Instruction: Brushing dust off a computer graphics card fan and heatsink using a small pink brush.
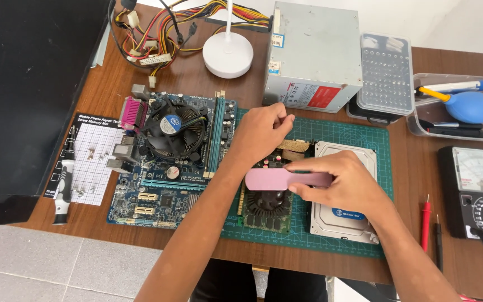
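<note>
Over graphics card (266, 215), right hand (339, 182) gripping brush (286, 179)

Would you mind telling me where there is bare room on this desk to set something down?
Bare wood shows along the front edge between the green cutting mat and the red probe, and between the motherboard and white lamp base. It is crowded around both hands, over the graphics card and hard drive.

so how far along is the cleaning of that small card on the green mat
Done: nothing shows as finished. In hand: left hand steadies the card on the green mat; right hand holds a pink brush over its fan. Left: the motherboard and hard drive lie untouched.
</note>
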